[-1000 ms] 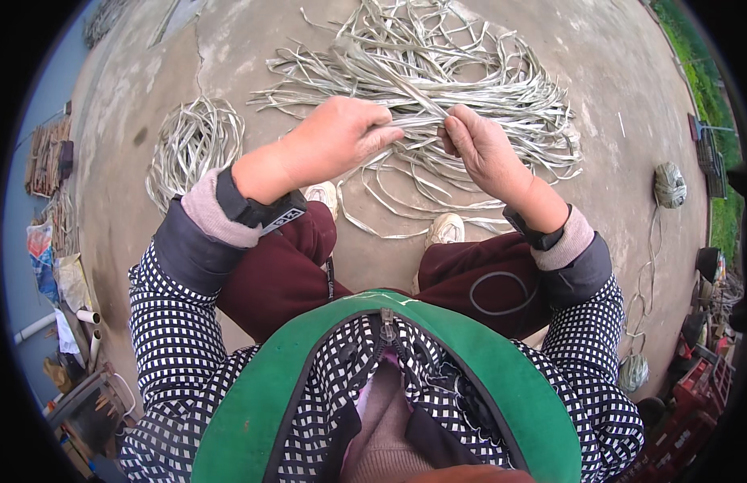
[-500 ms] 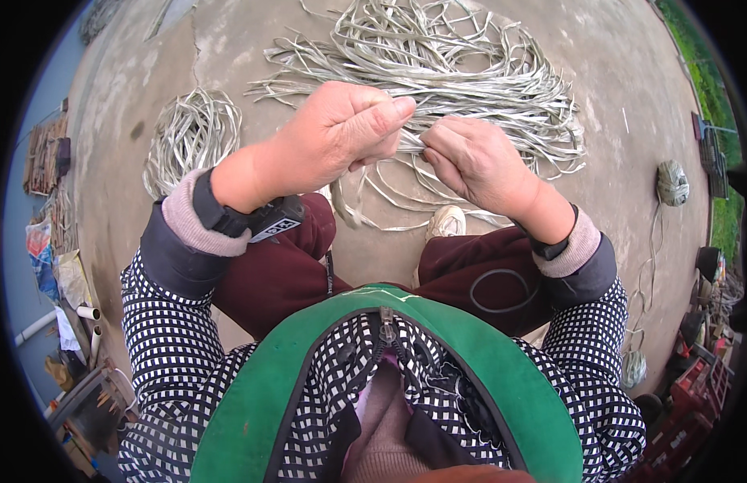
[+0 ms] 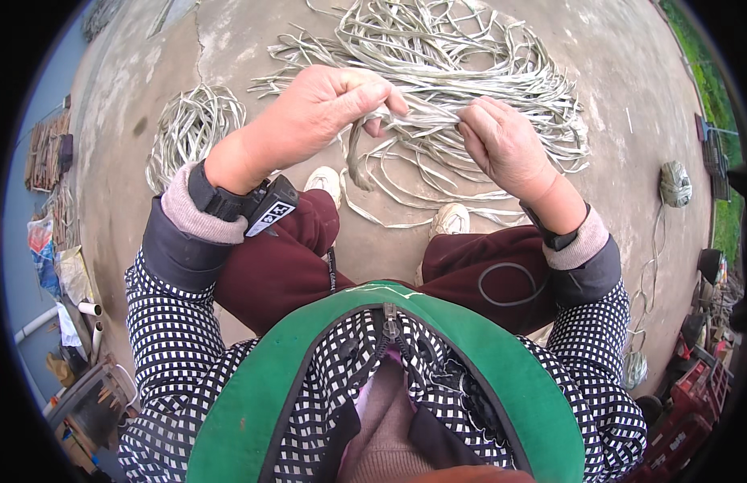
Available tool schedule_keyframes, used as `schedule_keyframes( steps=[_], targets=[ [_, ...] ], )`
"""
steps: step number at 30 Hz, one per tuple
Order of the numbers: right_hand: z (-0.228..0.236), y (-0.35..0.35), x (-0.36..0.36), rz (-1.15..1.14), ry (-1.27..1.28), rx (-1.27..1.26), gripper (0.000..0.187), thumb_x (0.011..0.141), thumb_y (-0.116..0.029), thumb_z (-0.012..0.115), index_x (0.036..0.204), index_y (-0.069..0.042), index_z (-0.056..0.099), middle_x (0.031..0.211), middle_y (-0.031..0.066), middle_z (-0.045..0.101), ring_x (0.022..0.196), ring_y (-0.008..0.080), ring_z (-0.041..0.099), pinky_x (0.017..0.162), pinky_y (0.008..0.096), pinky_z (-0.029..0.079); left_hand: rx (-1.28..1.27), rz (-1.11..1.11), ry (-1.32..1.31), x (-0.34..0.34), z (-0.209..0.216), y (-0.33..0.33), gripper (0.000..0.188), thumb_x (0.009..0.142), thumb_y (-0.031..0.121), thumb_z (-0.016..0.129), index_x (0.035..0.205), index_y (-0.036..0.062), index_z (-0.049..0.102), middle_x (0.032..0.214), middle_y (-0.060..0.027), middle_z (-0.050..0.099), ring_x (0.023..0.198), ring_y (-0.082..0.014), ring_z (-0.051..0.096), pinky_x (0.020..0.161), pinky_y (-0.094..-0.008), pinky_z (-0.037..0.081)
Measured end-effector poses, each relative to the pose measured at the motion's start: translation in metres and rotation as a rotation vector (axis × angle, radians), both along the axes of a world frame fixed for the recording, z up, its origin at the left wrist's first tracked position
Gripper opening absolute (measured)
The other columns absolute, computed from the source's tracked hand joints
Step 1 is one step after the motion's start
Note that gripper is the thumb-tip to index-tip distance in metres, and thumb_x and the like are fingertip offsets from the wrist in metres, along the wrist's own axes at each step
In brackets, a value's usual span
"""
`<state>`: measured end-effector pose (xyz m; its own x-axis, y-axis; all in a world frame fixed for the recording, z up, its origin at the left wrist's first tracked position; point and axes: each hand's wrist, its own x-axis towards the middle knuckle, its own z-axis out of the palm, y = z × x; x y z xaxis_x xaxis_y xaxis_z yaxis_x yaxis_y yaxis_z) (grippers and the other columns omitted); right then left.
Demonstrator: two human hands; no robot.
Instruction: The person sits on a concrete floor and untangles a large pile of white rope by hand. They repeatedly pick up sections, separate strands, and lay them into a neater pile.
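Note:
My left hand (image 3: 321, 109) is closed, thumb pressed over the fingers, on a pale silvery woven strip (image 3: 428, 115). The strip spans the gap to my right hand (image 3: 506, 145), which pinches its other side. A darker, twisted tail of strip (image 3: 355, 161) hangs below my left hand. Both hands are raised above my knees. Beyond them, a large loose heap of the same strips (image 3: 462, 80) lies on the concrete floor, partly hidden by my hands. To the left lies a smaller coiled bundle of strips (image 3: 194, 133).
At the right lies a wound ball of strip (image 3: 675, 183), its loose end trailing down to another ball (image 3: 634, 369). Red machinery (image 3: 687, 419) stands lower right. Along the left edge are stacked wood (image 3: 47, 151) and white pipes (image 3: 90, 309). My shoes (image 3: 450, 219) rest near the heap.
My hands have moved apart, the right one going right and the left slightly left and up. More strip now shows between them, and the hanging tail is in plainer view.

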<state>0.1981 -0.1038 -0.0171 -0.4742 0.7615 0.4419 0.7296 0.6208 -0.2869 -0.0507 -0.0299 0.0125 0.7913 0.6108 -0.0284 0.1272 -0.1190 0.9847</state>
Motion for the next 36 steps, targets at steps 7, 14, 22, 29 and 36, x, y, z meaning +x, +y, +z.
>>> schedule_keyframes(
  steps=[7,14,22,29,36],
  targets=[
    [-0.008,-0.002,-0.01,0.074,-0.031,-0.043,0.011,0.081,-0.008,0.06,0.09,-0.004,0.054,0.079,0.0101,0.055,0.077,0.0276,0.056,0.071,0.0371,0.046,0.035,-0.17,0.067,0.016,-0.027,0.007,0.04,0.099,0.03,0.043,0.118,-0.0028,0.054,0.113,-0.0113,0.061,0.104,-0.0181,0.057,0.092,-0.0322,0.045],
    [-0.011,-0.001,-0.027,0.084,-0.001,0.032,0.013,0.08,-0.009,0.061,0.089,-0.003,0.054,0.078,0.0097,0.054,0.075,0.0262,0.055,0.071,0.0366,0.046,-0.474,-0.061,-0.448,0.027,-0.022,-0.005,0.031,0.101,0.028,0.037,0.098,0.0014,0.054,0.091,-0.008,0.06,0.09,-0.0179,0.058,0.098,-0.0355,0.041],
    [-0.003,-0.005,-0.031,0.106,-0.174,0.043,0.013,0.074,-0.013,0.063,0.08,-0.009,0.052,0.072,0.004,0.049,0.071,0.0213,0.053,0.065,0.0331,0.043,-0.281,-0.07,-0.257,0.022,-0.01,-0.012,0.045,0.101,0.039,0.034,0.065,0.0115,0.037,0.055,0.0049,0.031,0.053,-0.008,0.033,0.076,-0.0307,0.045],
    [0.008,-0.011,-0.028,0.095,-0.238,0.084,0.014,0.072,-0.016,0.064,0.078,-0.012,0.052,0.072,0.0016,0.048,0.072,0.0183,0.053,0.063,0.031,0.042,-0.248,-0.108,-0.197,0.018,0.0,-0.016,0.046,0.101,0.037,0.035,0.063,0.0108,0.035,0.055,0.0044,0.03,0.051,-0.008,0.032,0.078,-0.0318,0.046],
    [0.01,-0.015,-0.023,0.102,-0.203,0.071,0.013,0.077,-0.016,0.063,0.078,-0.01,0.052,0.07,0.0034,0.049,0.07,0.0211,0.054,0.062,0.0329,0.043,-0.253,-0.164,-0.23,0.012,-0.008,-0.011,0.045,0.1,0.038,0.036,0.065,0.0099,0.038,0.055,0.003,0.035,0.051,-0.0085,0.036,0.083,-0.0341,0.047]
  ],
)
